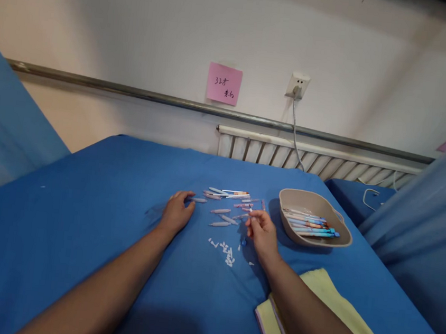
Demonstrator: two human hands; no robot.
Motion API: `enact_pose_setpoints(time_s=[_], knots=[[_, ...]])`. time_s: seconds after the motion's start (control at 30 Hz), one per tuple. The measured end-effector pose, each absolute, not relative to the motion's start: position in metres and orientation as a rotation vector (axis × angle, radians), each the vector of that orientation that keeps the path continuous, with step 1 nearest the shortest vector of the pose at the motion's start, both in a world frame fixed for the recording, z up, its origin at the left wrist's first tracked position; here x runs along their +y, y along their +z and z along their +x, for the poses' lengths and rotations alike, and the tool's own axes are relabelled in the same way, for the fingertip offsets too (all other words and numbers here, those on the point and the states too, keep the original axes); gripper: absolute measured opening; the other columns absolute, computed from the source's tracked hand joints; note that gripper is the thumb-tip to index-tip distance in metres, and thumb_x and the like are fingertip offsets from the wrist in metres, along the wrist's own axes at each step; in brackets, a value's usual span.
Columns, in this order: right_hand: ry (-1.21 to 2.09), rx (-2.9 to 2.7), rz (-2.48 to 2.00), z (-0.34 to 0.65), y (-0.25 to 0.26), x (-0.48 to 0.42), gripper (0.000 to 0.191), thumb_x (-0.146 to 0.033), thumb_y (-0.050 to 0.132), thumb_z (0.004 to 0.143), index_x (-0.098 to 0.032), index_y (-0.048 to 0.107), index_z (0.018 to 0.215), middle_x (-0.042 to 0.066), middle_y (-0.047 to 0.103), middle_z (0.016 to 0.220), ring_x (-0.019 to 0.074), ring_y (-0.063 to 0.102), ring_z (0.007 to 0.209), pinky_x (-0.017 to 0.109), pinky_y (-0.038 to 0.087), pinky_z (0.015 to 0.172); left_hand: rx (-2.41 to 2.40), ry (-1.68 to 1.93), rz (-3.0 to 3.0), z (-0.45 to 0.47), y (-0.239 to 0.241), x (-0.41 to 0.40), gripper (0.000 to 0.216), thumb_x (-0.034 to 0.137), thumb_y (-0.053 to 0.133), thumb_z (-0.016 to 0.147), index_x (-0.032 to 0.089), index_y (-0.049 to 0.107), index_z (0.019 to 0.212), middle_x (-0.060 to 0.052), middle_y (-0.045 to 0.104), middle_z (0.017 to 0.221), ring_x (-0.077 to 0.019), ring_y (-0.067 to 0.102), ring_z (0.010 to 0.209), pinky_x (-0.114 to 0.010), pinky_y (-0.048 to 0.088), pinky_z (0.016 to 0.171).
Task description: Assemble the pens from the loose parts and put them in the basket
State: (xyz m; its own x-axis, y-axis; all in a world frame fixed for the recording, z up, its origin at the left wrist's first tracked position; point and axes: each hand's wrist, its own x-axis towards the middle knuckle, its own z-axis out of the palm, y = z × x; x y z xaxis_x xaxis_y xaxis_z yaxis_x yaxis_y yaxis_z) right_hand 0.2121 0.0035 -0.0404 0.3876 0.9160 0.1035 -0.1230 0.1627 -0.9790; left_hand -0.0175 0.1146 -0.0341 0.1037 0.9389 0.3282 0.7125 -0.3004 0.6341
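My left hand (177, 212) is closed with thumb and forefinger at the end of a pale grey-blue pen barrel (199, 200), low over the blue sheet. My right hand (263, 236) pinches a small white piece (250, 208) between thumb and fingertips; its exact kind is too small to make out. Between the hands lie several pale pen barrels (220, 224), pink pen parts (243, 206) and thin refills (236, 195). Closer to me is a loose group of small white pieces (229, 257), with a small blue piece (244, 241) beside my right wrist.
A beige basket (317, 197) holding several assembled pens (308, 224) stands to the right. A folded yellow cloth (336, 301) lies under my right forearm. Behind the blue-covered bed (94, 217) are a radiator (264, 149) and a wall rail; blue curtains (437, 211) hang at both sides.
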Motion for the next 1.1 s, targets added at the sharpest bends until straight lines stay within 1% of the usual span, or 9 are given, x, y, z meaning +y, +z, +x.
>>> enact_pose_setpoints(time_s=[0.1, 0.23, 0.3, 0.4, 0.57, 0.7, 0.8, 0.97, 1.1], knots=[[0.931, -0.910, -1.162, 0.208, -0.042, 0.004, 0.023, -0.038, 0.056, 0.074, -0.018, 0.053, 0.086, -0.002, 0.057, 0.068, 0.0072, 0.047, 0.047, 0.019, 0.034, 0.043, 1.634, 0.918, 2.175, -0.017, -0.034, 0.116, 0.034, 0.024, 0.054, 0.074, 0.020, 0.063, 0.107, -0.010, 0.063, 0.111, -0.0274, 0.055, 0.105, -0.039, 0.037, 0.096], [0.928, -0.930, -1.156, 0.205, -0.045, 0.002, 0.031, -0.034, 0.060, 0.071, -0.018, 0.056, 0.097, 0.002, 0.061, 0.083, 0.0111, 0.055, 0.062, 0.022, 0.042, 0.052, 1.663, 0.811, 2.247, -0.016, -0.034, 0.119, 0.033, 0.027, 0.057, 0.074, 0.021, 0.064, 0.106, -0.011, 0.063, 0.115, -0.0302, 0.052, 0.108, -0.042, 0.035, 0.096], [0.916, -0.958, -1.147, 0.204, -0.046, 0.001, 0.035, -0.032, 0.061, 0.070, -0.019, 0.055, 0.103, 0.003, 0.061, 0.087, 0.0122, 0.056, 0.067, 0.023, 0.044, 0.056, 1.672, 0.774, 2.266, -0.016, -0.034, 0.120, 0.030, 0.027, 0.058, 0.074, 0.022, 0.065, 0.102, -0.010, 0.064, 0.112, -0.0299, 0.053, 0.107, -0.042, 0.036, 0.095], [0.896, -1.006, -1.153, 0.203, -0.047, -0.001, 0.039, -0.029, 0.063, 0.070, -0.020, 0.055, 0.108, 0.003, 0.061, 0.089, 0.0120, 0.055, 0.067, 0.024, 0.046, 0.060, 1.676, 0.746, 2.278, -0.017, -0.034, 0.122, 0.023, 0.028, 0.058, 0.075, 0.022, 0.066, 0.096, -0.009, 0.066, 0.105, -0.0286, 0.055, 0.102, -0.040, 0.038, 0.092], [0.891, -1.051, -1.153, 0.197, -0.044, -0.006, 0.032, -0.035, 0.058, 0.077, -0.020, 0.056, 0.105, 0.002, 0.061, 0.085, 0.0133, 0.057, 0.069, 0.027, 0.048, 0.066, 1.656, 0.758, 2.274, -0.019, -0.034, 0.122, 0.014, 0.028, 0.059, 0.076, 0.021, 0.066, 0.086, -0.009, 0.068, 0.091, -0.0281, 0.056, 0.095, -0.038, 0.041, 0.085], [0.910, -1.093, -1.213, 0.197, -0.040, -0.009, 0.033, -0.042, 0.054, 0.082, -0.019, 0.059, 0.105, 0.003, 0.063, 0.081, 0.0125, 0.057, 0.063, 0.025, 0.047, 0.060, 1.601, 0.792, 2.267, -0.018, -0.034, 0.120, 0.012, 0.030, 0.059, 0.076, 0.021, 0.064, 0.082, -0.007, 0.066, 0.082, -0.0265, 0.057, 0.088, -0.036, 0.043, 0.079], [0.911, -1.119, -1.220, 0.199, -0.038, -0.010, 0.038, -0.048, 0.051, 0.083, -0.017, 0.062, 0.104, 0.003, 0.063, 0.077, 0.0117, 0.056, 0.059, 0.023, 0.044, 0.054, 1.536, 0.835, 2.259, -0.015, -0.031, 0.115, 0.013, 0.029, 0.056, 0.078, 0.021, 0.062, 0.087, -0.005, 0.065, 0.084, -0.0226, 0.059, 0.083, -0.032, 0.045, 0.076], [0.897, -1.127, -1.219, 0.203, -0.034, -0.010, 0.044, -0.053, 0.048, 0.084, -0.016, 0.066, 0.099, 0.002, 0.061, 0.069, 0.0114, 0.054, 0.056, 0.022, 0.041, 0.051, 1.289, 0.974, 2.225, -0.006, -0.025, 0.101, 0.015, 0.025, 0.054, 0.079, 0.019, 0.061, 0.092, -0.005, 0.062, 0.093, -0.0183, 0.059, 0.088, -0.030, 0.047, 0.082], [0.954, -1.073, -1.178, 0.204, -0.033, -0.009, 0.039, -0.051, 0.051, 0.082, -0.015, 0.064, 0.088, 0.002, 0.061, 0.066, 0.0109, 0.054, 0.053, 0.022, 0.040, 0.049, 1.167, 1.038, 2.138, 0.002, -0.021, 0.087, 0.019, 0.026, 0.055, 0.079, 0.019, 0.062, 0.096, -0.005, 0.063, 0.097, -0.0189, 0.060, 0.091, -0.033, 0.048, 0.085]])
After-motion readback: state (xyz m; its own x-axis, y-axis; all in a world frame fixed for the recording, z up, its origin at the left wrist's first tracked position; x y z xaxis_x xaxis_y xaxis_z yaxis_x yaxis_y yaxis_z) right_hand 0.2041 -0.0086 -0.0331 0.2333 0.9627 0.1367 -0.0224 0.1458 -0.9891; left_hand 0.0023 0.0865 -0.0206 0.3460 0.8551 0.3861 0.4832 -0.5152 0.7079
